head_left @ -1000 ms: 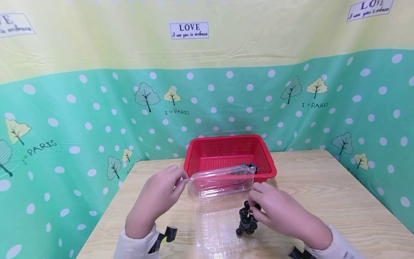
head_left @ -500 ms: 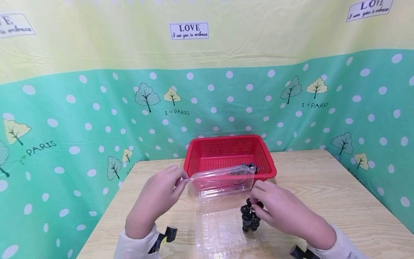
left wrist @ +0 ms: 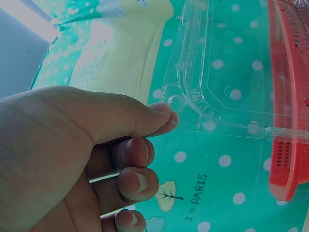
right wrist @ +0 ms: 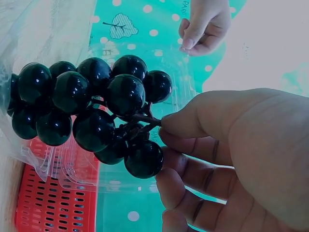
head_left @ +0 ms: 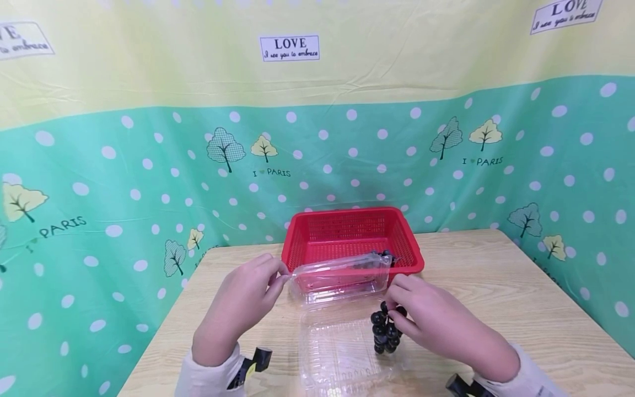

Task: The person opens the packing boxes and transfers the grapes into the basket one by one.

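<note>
My right hand pinches the stem of a bunch of dark grapes between thumb and index finger. In the head view the bunch hangs over the right part of a clear plastic clamshell box's base; whether it touches the base I cannot tell. My left hand pinches the left corner of the box's raised lid with thumb and index finger, its other fingers loosely curled. The lid stands up along the far side of the base, in front of the red basket.
Behind the lid a red plastic basket sits on the wooden table. Inside its right front corner lies something dark, partly seen through the lid. A printed curtain hangs behind and beside the table.
My right hand has shifted slightly to the right and away from me, with the grapes moving along and hanging a little higher. My left hand and the lid have stayed put.
</note>
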Demonstrator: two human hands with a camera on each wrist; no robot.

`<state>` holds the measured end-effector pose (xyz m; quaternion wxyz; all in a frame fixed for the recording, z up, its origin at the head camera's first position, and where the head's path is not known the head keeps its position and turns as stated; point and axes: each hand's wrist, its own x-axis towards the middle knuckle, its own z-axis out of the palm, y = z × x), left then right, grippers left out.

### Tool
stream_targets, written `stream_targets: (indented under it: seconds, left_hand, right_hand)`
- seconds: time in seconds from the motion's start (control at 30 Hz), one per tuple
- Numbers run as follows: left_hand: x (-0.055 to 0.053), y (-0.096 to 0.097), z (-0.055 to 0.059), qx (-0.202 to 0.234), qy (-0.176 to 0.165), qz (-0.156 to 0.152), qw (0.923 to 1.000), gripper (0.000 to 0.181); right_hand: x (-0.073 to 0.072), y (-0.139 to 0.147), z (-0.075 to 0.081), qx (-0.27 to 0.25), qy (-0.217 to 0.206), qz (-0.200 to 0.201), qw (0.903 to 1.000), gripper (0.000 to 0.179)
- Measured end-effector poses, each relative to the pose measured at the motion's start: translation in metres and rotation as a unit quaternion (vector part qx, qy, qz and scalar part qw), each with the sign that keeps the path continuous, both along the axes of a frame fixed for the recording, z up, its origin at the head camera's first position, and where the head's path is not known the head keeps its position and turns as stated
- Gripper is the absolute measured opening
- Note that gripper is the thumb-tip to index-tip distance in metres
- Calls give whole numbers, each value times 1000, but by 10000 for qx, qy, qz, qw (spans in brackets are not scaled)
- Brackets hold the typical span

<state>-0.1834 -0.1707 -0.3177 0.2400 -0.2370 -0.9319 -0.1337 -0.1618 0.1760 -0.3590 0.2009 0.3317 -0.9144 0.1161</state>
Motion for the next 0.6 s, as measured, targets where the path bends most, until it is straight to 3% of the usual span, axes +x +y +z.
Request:
stream_targets:
  seconds: [0.6]
  left_hand:
    - [1,1,-1,39,-56,37,10000,10]
  right_hand:
    - [-1,5,4,1,-209,-264,9994,24]
